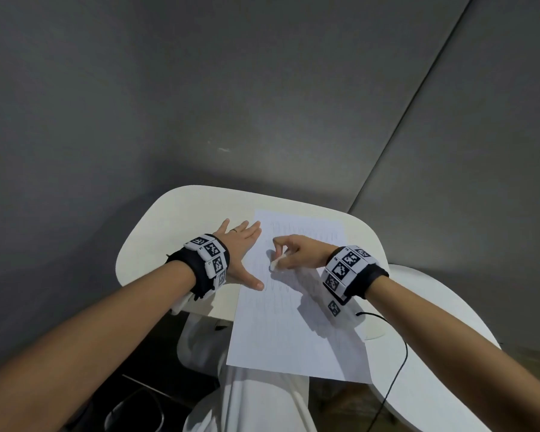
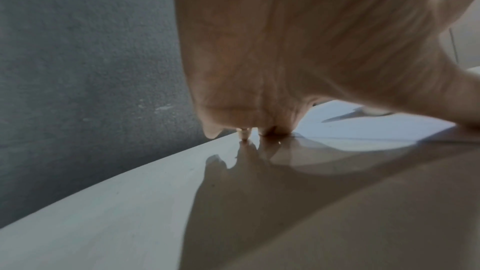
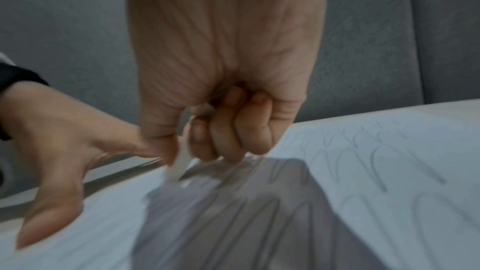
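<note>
The right hand (image 1: 296, 252) pinches a small white eraser (image 1: 276, 263) on the smooth pencilled paper (image 1: 293, 332); the left hand (image 1: 242, 255) presses flat, fingers spread wide.

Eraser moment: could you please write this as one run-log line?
right hand pinches eraser, tip on paper | left hand flat on table, thumb on paper edge | pencil lines show
</note>
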`<state>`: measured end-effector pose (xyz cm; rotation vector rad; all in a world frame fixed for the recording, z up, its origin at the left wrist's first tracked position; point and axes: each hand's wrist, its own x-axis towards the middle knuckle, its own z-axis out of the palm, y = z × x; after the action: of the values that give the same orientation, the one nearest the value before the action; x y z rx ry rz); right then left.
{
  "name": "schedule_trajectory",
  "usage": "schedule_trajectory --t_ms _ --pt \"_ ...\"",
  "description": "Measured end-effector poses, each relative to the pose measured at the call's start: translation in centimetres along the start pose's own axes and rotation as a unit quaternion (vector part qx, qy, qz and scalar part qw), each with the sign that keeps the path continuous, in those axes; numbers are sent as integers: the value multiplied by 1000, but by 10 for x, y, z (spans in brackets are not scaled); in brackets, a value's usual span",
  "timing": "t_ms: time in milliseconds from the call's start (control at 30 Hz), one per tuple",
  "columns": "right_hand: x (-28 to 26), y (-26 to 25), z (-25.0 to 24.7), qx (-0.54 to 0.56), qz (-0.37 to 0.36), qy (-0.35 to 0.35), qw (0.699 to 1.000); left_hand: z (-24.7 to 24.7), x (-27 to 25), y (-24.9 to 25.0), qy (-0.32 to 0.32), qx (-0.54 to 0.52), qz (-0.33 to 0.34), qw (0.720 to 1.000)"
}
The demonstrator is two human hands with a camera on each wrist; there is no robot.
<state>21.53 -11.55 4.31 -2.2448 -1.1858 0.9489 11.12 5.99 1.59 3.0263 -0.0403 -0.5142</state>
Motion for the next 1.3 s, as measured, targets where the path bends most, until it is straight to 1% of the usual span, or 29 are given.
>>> schedule_trajectory --t_ms 33,67,100,133,167,200,233,267,367,400,467,500,533,600,633,667,733,767,800,833,867,900,933,1033,1067,1100,1167,1200,1300 --pt "2 0 0 -9 -1 44 999 1 0 -1 -2 -1 -2 1000" --pt "3 -2 2 -21 -2 102 995 1 1 -2 -3 -1 -5 1000" --pt "3 -2 3 -23 0 131 991 3 1 -3 -3 -3 -7 1000" --pt "3 -3 4 -20 1 122 992 5 0 -3 -1 -7 -10 1000" --pt "3 -3 4 -17 0 80 997 5 0 -4 0 -10 -11 1000" --pt "1 -5 3 -10 3 22 1000 6 -1 -4 0 -14 -12 1000" --pt "1 -6 2 -5 9 -16 1000 6 -2 -4 0 -17 -12 1000" --pt "2 -7 1 0 13 -16 1000 5 -2 -4 -1 -20 -11 1000" --pt "8 -7 3 -9 3 99 995 4 -2 -4 -2 -24 -9 1000" --pt "8 -8 4 -14 0 101 995 4 -2 -4 -2 -25 -10 1000" --pt "6 -10 6 -25 -4 32 999 6 -2 -4 -1 -25 -11 1000" --pt "6 -12 5 -31 -2 11 999 6 -2 -4 0 -25 -12 1000" --pt "7 -13 4 -34 1 21 999 6 -1 -4 -1 -25 -12 1000" --pt "11 -14 4 -30 10 103 994 7 -1 -4 2 -27 -12 1000" --pt "12 -14 6 -26 12 126 992 8 -1 -5 4 -29 -11 999" --pt "11 -14 7 -23 11 113 993 8 -1 -5 5 -31 -10 999" --pt "9 -14 8 -23 1 23 999 8 -2 -6 6 -31 -7 999" --pt "8 -14 8 -28 2 -3 1000 8 -2 -6 5 -31 -7 999" --pt "9 -15 8 -33 5 6 999 8 -2 -5 3 -31 -8 999" --pt "11 -14 7 -30 9 43 999 8 -1 -5 4 -30 -9 999" --pt "14 -14 8 -33 12 95 995 7 -1 -5 5 -30 -11 999" --pt "16 -15 10 -33 16 127 991 8 -2 -5 4 -33 -13 999" --pt "16 -16 10 -27 17 123 992 8 -2 -5 2 -36 -15 999" --pt "13 -18 12 6 2 -3 1000 8 -1 -5 0 -42 -15 999" --pt "13 -18 12 6 2 -4 1000 8 -1 -5 -1 -43 -14 999" --pt "15 -17 12 6 6 23 1000 8 0 -5 -1 -43 -14 999" --pt "17 -20 14 0 9 104 995 8 0 -6 -1 -39 -14 999" --pt "17 -21 16 3 10 105 994 8 0 -6 -3 -41 -14 999" --pt "16 -22 18 12 3 6 1000 7 0 -6 -5 -50 -13 999"
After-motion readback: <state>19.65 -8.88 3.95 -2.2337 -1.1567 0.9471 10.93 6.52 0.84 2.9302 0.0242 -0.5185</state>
